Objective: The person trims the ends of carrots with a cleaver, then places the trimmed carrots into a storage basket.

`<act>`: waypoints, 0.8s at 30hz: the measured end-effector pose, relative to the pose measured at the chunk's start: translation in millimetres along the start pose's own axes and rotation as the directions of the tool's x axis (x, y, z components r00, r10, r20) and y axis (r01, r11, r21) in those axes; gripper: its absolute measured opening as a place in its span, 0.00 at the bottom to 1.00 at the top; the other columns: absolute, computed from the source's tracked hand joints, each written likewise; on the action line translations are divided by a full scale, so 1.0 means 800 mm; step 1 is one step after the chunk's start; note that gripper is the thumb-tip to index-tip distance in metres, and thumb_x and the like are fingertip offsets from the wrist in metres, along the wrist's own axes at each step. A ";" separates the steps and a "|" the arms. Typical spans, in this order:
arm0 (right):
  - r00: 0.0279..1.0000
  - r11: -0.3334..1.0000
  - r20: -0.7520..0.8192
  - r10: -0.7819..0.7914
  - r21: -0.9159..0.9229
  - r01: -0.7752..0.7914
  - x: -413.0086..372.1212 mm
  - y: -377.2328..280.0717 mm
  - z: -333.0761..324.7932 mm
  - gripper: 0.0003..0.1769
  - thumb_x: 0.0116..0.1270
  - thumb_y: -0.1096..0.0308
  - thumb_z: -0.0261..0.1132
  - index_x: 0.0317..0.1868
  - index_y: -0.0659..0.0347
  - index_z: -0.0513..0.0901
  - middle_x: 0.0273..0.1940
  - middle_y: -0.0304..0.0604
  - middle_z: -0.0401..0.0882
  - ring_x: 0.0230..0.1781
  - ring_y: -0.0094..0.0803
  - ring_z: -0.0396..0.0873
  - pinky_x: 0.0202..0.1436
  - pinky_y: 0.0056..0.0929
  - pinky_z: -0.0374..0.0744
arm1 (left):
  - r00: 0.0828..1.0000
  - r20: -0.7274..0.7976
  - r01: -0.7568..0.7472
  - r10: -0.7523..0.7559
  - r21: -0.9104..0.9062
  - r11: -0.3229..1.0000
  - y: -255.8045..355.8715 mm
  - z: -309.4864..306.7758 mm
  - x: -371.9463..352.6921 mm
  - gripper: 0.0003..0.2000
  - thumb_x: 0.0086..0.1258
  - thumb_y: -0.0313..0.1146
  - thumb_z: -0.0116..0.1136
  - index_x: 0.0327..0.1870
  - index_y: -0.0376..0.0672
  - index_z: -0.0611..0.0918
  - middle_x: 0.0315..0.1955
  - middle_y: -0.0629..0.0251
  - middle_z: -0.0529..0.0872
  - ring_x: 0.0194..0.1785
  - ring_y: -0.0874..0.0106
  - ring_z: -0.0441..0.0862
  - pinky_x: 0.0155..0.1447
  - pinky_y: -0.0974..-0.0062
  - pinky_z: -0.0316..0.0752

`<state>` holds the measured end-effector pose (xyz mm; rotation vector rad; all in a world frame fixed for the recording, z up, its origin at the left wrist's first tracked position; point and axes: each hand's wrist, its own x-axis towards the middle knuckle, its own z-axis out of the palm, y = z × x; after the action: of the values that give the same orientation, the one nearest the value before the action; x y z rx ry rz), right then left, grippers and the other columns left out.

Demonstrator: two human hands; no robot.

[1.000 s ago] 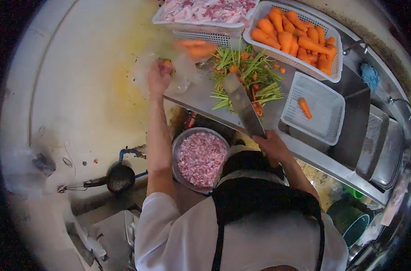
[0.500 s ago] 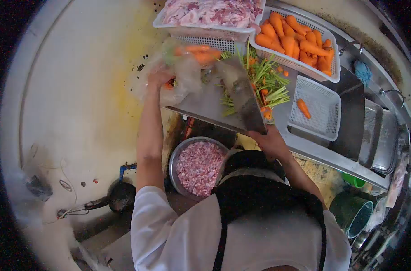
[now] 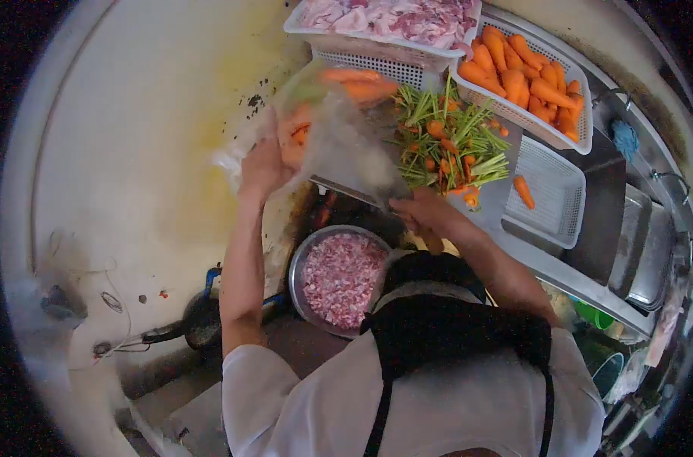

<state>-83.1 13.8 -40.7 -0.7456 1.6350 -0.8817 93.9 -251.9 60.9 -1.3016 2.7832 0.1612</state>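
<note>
My left hand (image 3: pixel 264 166) grips the near left part of a clear plastic bag (image 3: pixel 236 152), with its fingertips partly hidden by the film. Orange carrots (image 3: pixel 369 87) show in and behind the bag. In my right hand (image 3: pixel 430 213) is the handle end of a broad-bladed cleaver (image 3: pixel 380 164); its blade is smeared by motion and points up-left toward the bag. A pile of cut green carrot tops (image 3: pixel 453 145) with orange ends lies just beyond my right hand on the metal counter (image 3: pixel 495 183).
Behind the bag stands a white basket of raw meat (image 3: pixel 392 23), beside a basket of whole carrots (image 3: pixel 529 76). One carrot (image 3: pixel 523 192) lies in a white basket (image 3: pixel 563 217) at right. Below my hands sits a metal bowl of chopped meat (image 3: pixel 339 282).
The cleaver has swung left off the carrot tops toward the bag, uncovering the pile. My right hand has moved up-left. My left hand has shifted slightly lower on the bag.
</note>
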 end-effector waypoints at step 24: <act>0.921 0.717 0.388 0.034 0.633 -0.293 0.090 -0.040 0.051 0.12 0.65 0.60 0.66 0.34 0.58 0.74 0.20 0.33 0.73 0.16 0.30 0.70 0.26 0.35 0.75 | 0.932 -0.228 -0.344 0.281 -0.797 0.496 0.027 0.008 0.074 0.30 0.76 0.33 0.49 0.77 0.49 0.55 0.75 0.52 0.56 0.77 0.61 0.55 0.77 0.68 0.52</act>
<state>-58.5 -70.1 -55.9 -0.2001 0.9197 -1.0544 39.7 -282.3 49.5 -0.7983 3.0421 1.6775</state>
